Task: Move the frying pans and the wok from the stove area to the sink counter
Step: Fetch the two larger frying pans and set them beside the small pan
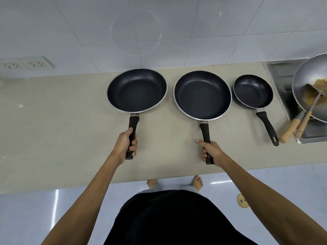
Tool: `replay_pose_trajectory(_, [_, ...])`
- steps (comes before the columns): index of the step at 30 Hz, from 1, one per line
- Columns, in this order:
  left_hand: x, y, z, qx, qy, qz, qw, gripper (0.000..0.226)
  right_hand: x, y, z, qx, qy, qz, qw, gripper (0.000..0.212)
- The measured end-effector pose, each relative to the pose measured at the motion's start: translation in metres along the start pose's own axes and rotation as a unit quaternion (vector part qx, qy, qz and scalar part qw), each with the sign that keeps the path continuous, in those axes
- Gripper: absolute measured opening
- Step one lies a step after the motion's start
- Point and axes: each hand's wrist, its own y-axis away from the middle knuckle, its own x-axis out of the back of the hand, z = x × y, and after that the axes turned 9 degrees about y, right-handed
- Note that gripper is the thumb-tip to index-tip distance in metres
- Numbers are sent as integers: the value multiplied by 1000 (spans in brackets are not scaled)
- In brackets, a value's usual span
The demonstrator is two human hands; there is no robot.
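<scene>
Left hand (pixel 126 144) clamped round left pan (pixel 137 90) handle, right hand (pixel 211 151) gripping middle pan (pixel 202 95), both on tabletop (pixel 62 121)

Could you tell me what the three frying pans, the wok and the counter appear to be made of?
The three pans, left, middle and small, look like aluminium with a dark matte non-stick lining: bare silvery rims show. Their handles look like black plastic. The wok seems bare grey metal, dull and brushed, with a wooden handle. The counter looks like polished beige stone or composite, lightly glossy.
</scene>
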Motion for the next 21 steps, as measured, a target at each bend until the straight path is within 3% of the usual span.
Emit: replay_pose_trajectory(21, [-17,-11,-4,-3,-9,-8,1000,37,-2,-3,1,13,-2,19,1000,36])
